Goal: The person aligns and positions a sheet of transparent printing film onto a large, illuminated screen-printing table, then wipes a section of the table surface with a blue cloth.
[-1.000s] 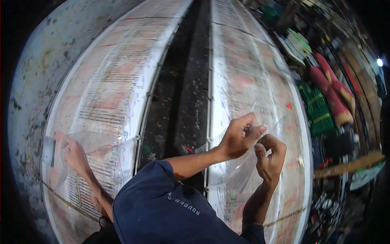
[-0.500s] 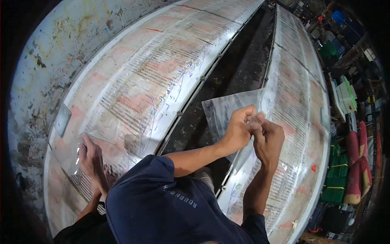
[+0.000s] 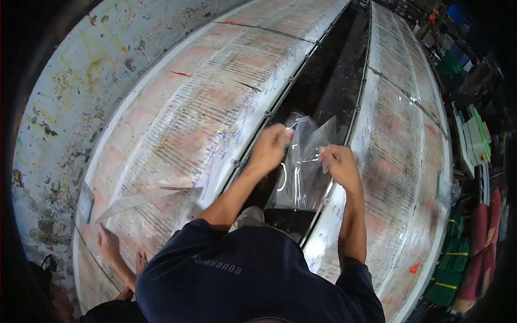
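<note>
A clear plastic sheet [image 3: 298, 180] hangs between my two hands over the dark gap, its surface shiny and creased. Pinched in my left hand [image 3: 271, 146] is its upper left edge. My right hand [image 3: 342, 166] grips the sheet's right side, close to the inner edge of the right-hand table. A loose corner sticks up between the hands. Both hands are closed, held a short way apart, and my fingers are slightly blurred.
Long stained tables with striped marks, one on the left [image 3: 177, 140] and one on the right [image 3: 401, 161], flank the gap. Another person's hand [image 3: 109, 246] is beside another clear sheet [image 3: 141, 203] on the left table. Green bundles [image 3: 449, 264] and red rolls [image 3: 479, 253] lie far right.
My hands, close together near the right table before, have come apart and moved left over the gap, spreading the sheet. The other person's hand has moved down, off their sheet.
</note>
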Demonstrator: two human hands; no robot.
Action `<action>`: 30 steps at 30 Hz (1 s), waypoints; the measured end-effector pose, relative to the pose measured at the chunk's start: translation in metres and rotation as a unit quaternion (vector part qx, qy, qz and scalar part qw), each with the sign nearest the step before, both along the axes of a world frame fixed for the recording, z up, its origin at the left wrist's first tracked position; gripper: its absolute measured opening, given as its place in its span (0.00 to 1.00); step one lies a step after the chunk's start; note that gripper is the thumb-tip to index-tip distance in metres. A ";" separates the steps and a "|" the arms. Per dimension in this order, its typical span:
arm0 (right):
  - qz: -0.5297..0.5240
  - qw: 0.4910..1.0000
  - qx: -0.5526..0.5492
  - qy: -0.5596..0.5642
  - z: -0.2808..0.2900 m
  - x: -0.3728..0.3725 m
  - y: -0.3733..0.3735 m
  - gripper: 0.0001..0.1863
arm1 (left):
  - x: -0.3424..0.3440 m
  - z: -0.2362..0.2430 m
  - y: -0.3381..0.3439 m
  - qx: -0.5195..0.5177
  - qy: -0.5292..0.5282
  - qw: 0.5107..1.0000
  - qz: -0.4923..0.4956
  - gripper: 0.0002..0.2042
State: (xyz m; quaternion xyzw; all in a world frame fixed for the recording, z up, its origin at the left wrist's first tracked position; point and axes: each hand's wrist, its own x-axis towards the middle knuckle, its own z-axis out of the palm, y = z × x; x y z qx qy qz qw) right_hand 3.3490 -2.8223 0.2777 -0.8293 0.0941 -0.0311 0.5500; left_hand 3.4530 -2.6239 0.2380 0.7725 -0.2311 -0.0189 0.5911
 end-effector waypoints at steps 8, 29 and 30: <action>-0.110 0.990 0.017 -0.091 -0.022 0.123 -0.228 0.11 | 0.236 -0.039 -0.014 -0.180 0.074 0.978 0.077 0.17; -0.249 0.870 -0.197 -0.378 0.046 0.538 -0.614 0.17 | 0.714 0.073 -0.339 -0.209 -0.127 0.960 0.133 0.10; -0.236 0.885 -0.189 -0.355 0.037 0.573 -0.629 0.14 | 0.731 0.073 -0.368 -0.172 -0.160 0.963 0.133 0.09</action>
